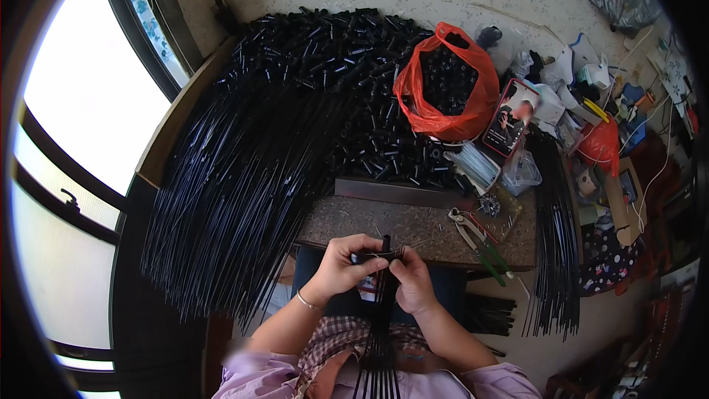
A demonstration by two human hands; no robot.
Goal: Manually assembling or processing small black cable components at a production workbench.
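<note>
In front of my lap, a bundle of thin black rods (pixel 380 325) runs down towards my body, its lower ends fanned apart. My left hand (pixel 346 262) is closed around a short black piece (pixel 362 257) at the top of the bundle. A small black tube (pixel 386 242) stands up between my two hands. My right hand (pixel 415 281) pinches the same gathered top from the other side, with a few thin strands showing above its fingertips. Just which parts each finger grips is partly hidden.
Long black rods (pixel 229 192) cover the table's left, below heaped black tube parts (pixel 317 52). A red plastic bag (pixel 410 96) of dark pieces, a phone (pixel 509 118) and green-handled pliers (pixel 476 244) lie to the right. More rods (pixel 555 244) hang over the right edge.
</note>
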